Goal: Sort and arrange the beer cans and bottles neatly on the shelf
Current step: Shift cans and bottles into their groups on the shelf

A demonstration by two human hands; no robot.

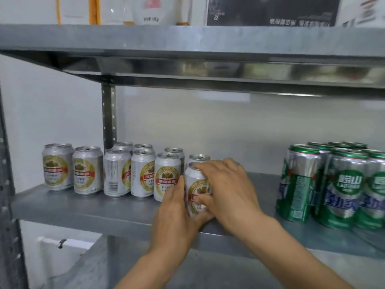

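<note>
Several silver beer cans with gold and red labels (87, 170) stand in two rows on the left half of the grey metal shelf (83, 207). At the right end of the front row, one silver can (196, 191) stands upright with both my hands around it. My left hand (177, 213) presses its left side and base. My right hand (227, 188) covers its top and right side. Another silver can (199, 157) stands just behind it. A cluster of green and silver cans (343, 186) stands at the shelf's right end.
A bare stretch of shelf lies between the held can and the green cans. The upper shelf board (187, 42) hangs low overhead, carrying a white bowl-shaped container (154, 11) and a dark box (270, 11). A perforated upright post (108, 115) stands behind the silver cans.
</note>
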